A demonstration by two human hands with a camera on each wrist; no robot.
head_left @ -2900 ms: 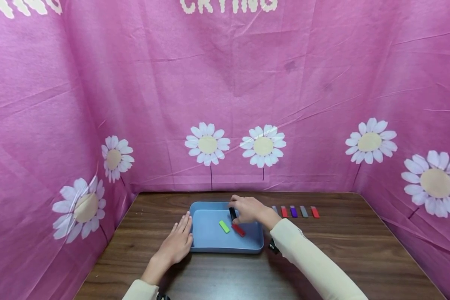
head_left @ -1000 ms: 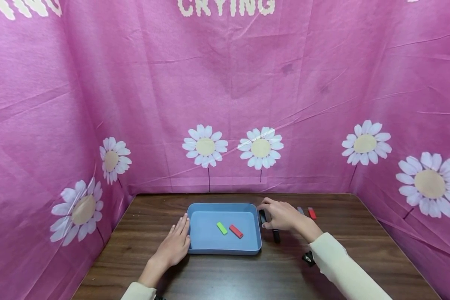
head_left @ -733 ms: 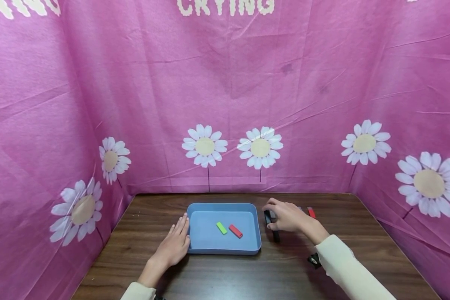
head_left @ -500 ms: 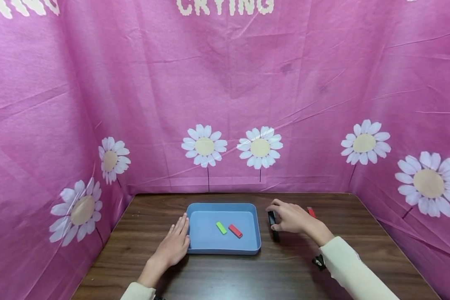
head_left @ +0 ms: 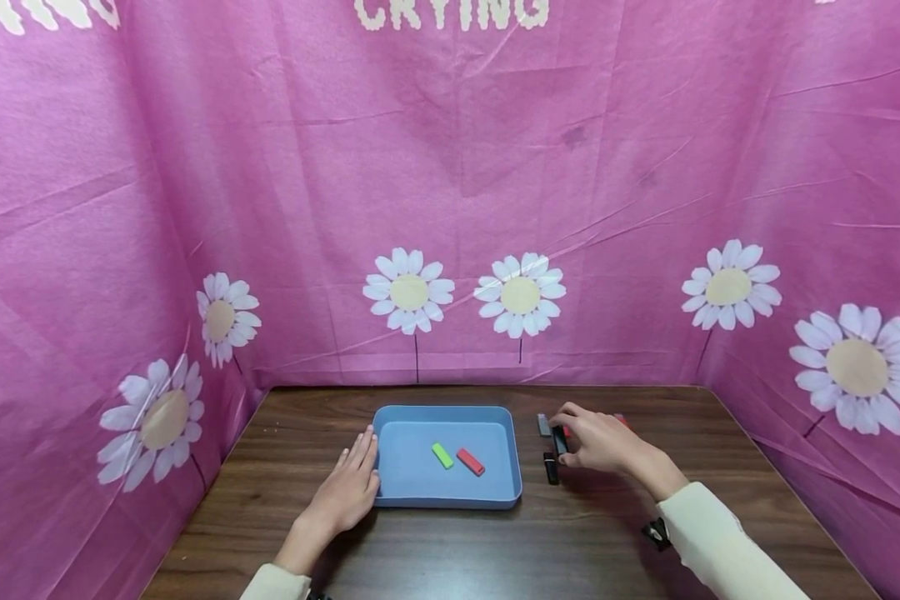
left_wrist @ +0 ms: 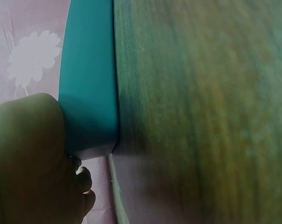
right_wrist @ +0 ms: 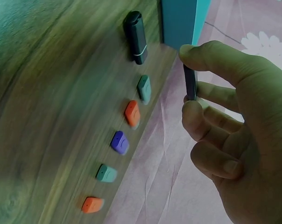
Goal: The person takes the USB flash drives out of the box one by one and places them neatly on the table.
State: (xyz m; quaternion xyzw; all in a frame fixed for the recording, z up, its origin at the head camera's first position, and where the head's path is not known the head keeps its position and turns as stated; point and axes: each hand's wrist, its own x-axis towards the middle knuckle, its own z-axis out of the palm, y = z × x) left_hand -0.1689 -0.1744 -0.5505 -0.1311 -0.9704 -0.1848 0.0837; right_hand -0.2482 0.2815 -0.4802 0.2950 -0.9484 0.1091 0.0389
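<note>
My right hand (head_left: 600, 440) pinches a flat black stick (right_wrist: 190, 83) between thumb and fingertips, raised over the table right of the tray. In the head view this stick (head_left: 560, 442) overlaps the row of small coloured pieces behind it. Straight-fingered, my left hand (head_left: 348, 483) rests against the left side of a blue tray (head_left: 412, 502). Inside the tray lie a light green piece (head_left: 442, 455) and a red piece (head_left: 471, 462), both small and oblong. A thicker black stick with a silver band (right_wrist: 137, 39) lies on the table beside the tray.
Several small pieces with clear ends form a row on the table: grey-green (right_wrist: 144, 88), orange-red (right_wrist: 131, 113), purple (right_wrist: 119, 142), another grey-green (right_wrist: 106, 173) and another orange-red (right_wrist: 92, 205). A pink cloth with daisies (head_left: 450, 167) hangs around the wooden table (head_left: 450, 550).
From above the tray, my right hand has moved right with the flat black stick, passing along the row of pieces. The grey piece nearest the tray now shows. My left hand stays in place.
</note>
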